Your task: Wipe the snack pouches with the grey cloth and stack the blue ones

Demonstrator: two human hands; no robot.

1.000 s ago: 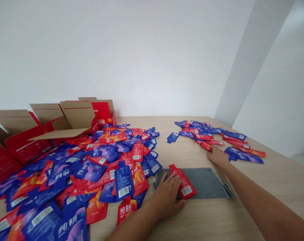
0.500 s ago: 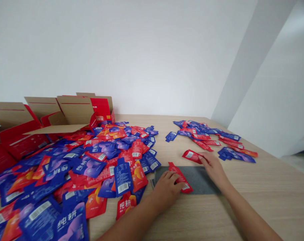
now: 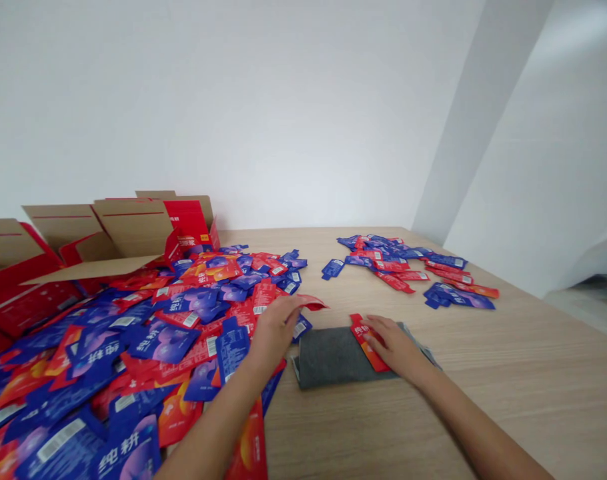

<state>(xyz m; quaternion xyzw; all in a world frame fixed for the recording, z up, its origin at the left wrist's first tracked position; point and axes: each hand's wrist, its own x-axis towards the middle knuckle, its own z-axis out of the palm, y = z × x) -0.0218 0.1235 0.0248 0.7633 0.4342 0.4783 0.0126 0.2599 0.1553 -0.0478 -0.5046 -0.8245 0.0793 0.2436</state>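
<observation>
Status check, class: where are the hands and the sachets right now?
Left hand lifting a red foil sachet over the big pile. Right hand flat on red sachets atop grey cloth pad. Nothing between them.

Head camera, worn view | faces forward and slightly down across a table (image 3: 483, 413) toward a far white wall (image 3: 233, 100) | both forearms enter from the near edge, close to the lens | sachets (image 3: 133, 333) fill near left, boxes (image 3: 108, 240) far left | single view only.
</observation>
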